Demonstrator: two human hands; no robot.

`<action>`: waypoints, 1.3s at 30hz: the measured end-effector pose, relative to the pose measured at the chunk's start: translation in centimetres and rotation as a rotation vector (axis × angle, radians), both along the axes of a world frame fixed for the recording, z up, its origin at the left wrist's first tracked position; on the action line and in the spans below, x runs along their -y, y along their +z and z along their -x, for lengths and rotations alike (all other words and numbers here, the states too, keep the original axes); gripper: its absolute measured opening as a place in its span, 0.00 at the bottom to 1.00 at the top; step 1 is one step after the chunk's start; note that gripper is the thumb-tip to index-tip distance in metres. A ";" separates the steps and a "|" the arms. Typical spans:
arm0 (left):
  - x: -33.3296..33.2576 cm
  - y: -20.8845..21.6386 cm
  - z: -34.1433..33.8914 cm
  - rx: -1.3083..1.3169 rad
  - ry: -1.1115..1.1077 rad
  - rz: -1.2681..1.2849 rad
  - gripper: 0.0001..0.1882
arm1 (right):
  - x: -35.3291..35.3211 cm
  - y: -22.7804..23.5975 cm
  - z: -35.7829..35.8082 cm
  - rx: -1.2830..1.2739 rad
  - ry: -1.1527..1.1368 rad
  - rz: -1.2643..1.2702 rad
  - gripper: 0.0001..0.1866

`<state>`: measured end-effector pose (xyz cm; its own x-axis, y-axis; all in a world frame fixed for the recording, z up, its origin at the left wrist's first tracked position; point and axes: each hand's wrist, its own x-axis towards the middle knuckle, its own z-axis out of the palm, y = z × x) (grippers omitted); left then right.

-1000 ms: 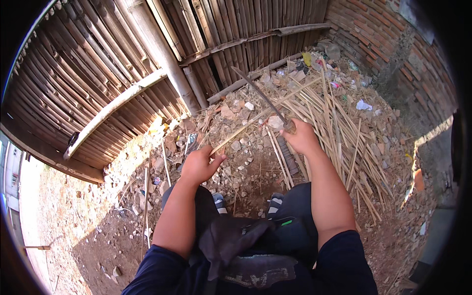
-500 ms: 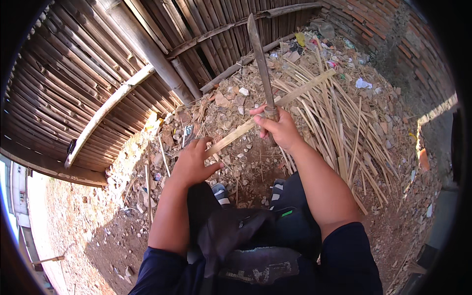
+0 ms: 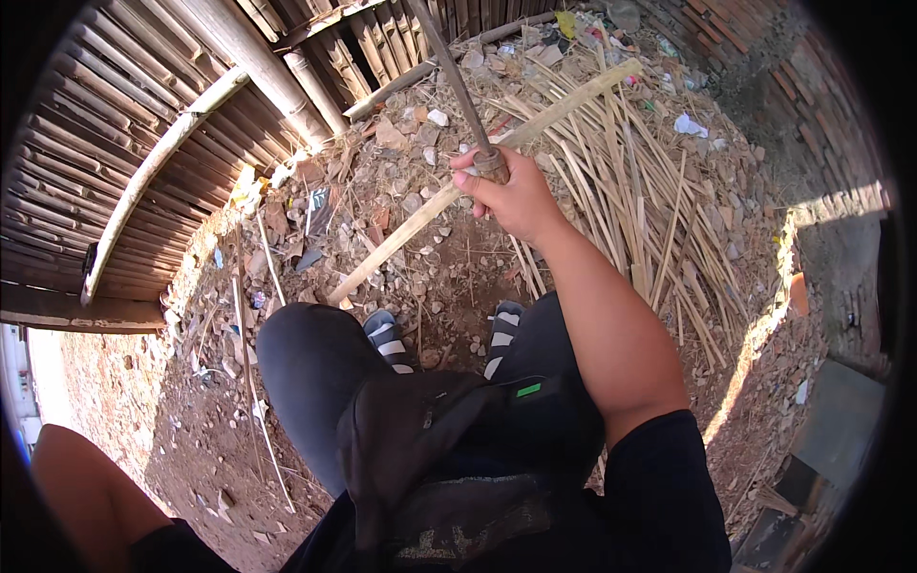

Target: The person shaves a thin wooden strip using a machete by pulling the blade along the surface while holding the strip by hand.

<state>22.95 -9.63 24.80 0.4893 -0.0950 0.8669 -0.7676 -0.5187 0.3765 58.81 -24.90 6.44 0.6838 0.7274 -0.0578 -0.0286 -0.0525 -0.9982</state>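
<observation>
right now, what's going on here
A person's right hand grips a long blade by its handle, and a pale flat strip slants past that hand, seemingly held there too. The left hand is out of view; only part of the left arm shows at lower left. A heap of thin strips lies on the ground, right of the blade.

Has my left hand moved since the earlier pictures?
Yes, left and back: the left hand was right of the thin sticks on the ground; now it is out of view, and the left arm is left of them.
</observation>
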 end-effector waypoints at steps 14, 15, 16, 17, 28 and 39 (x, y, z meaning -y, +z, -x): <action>12.0 -31.7 5.9 -1.647 0.473 0.142 0.36 | 0.4 -0.5 -0.1 0.013 0.018 0.047 0.16; 11.9 -31.6 6.0 -1.646 0.488 0.140 0.36 | 0.3 -0.5 0.0 -0.001 0.047 0.063 0.17; 12.0 -31.7 5.9 -1.640 0.490 0.152 0.36 | 0.1 -0.5 0.0 0.015 0.034 0.052 0.16; 12.3 -31.3 6.5 -1.651 0.482 0.152 0.36 | 0.3 -0.8 -0.2 0.013 0.026 0.050 0.16; 13.7 -31.9 8.4 -1.655 0.487 0.224 0.36 | 0.2 -0.5 -0.4 -0.013 0.021 0.063 0.11; 9.2 -23.8 3.2 -1.435 0.441 0.291 0.35 | 0.7 0.1 -0.3 -0.019 0.037 0.129 0.13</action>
<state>19.71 -18.87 0.98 0.8481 0.3627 -0.3862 0.5129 -0.3795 0.7700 59.15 -25.61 6.54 0.6547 0.7376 -0.1653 -0.0431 -0.1819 -0.9824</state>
